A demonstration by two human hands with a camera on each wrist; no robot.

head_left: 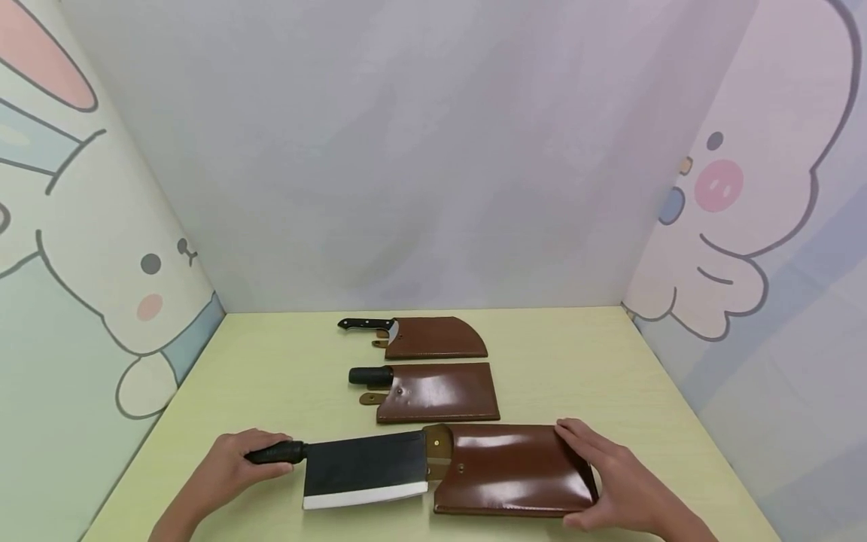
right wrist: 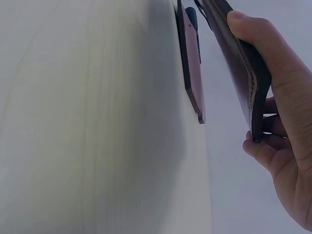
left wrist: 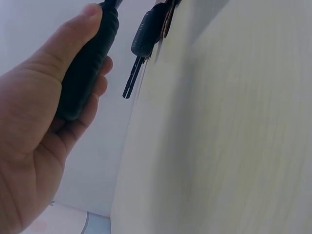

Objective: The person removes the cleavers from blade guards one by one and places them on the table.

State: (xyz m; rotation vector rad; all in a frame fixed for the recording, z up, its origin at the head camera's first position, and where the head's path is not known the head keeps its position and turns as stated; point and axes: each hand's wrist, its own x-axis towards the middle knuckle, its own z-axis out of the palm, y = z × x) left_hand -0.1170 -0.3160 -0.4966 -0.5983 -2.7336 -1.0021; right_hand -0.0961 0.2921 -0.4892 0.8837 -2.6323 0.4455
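Note:
My left hand [head_left: 233,467] grips the black handle [left wrist: 90,63] of a cleaver [head_left: 366,465], with the thumb along it. The cleaver has a wide dark blade with a bright lower edge, pointing right. In my right hand [head_left: 619,482] is a glossy brown leather sheath [head_left: 515,467], pinched by its closed right end between thumb and fingers. The right wrist view shows the sheath's stitched end edge [right wrist: 253,83] held clear of the table. At the sheath's mouth, the blade's front end meets the olive-brown straps [head_left: 439,452], outside the brown pocket.
Behind, two sheathed knives lie on the pale yellow table [head_left: 271,384], handles to the left. The nearer sheath [head_left: 443,393] is rectangular with a thick black handle; the farther sheath [head_left: 436,337] has a curved end and a riveted black handle. Cartoon-printed panels [head_left: 765,188] enclose the sides.

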